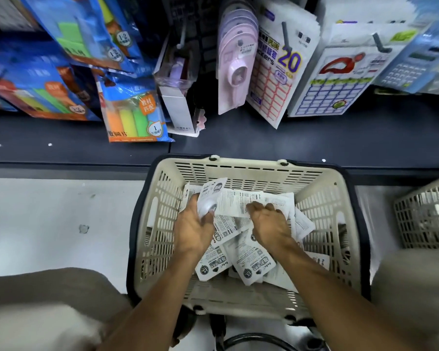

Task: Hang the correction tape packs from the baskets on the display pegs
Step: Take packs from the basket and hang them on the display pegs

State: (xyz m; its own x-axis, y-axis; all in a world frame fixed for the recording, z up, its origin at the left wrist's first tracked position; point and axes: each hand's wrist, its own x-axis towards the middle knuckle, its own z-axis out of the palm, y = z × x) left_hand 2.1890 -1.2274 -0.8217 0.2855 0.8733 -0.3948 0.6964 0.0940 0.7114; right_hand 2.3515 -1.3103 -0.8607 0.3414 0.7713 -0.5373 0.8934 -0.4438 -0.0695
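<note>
white correction tape packs (pixel 241 249) heaped in beige basket (pixel 322 206), display pegs (pixel 285 38) above

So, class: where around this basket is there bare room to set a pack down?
Bare white floor lies left of the basket. The dark shelf base between basket and hanging packs is bare too. Inside the basket it is crowded: loose packs, both hands.

This is a stationery shop aisle. Across the top of the frame, packaged goods hang on display pegs (pixel 286 38): label sticker packs (pixel 276 72), pink tape dispensers (pixel 235 69) and highlighter sets (pixel 134 117) at upper left. A plastic shopping basket (pixel 340 224) sits on the floor in the lower centre.
</note>
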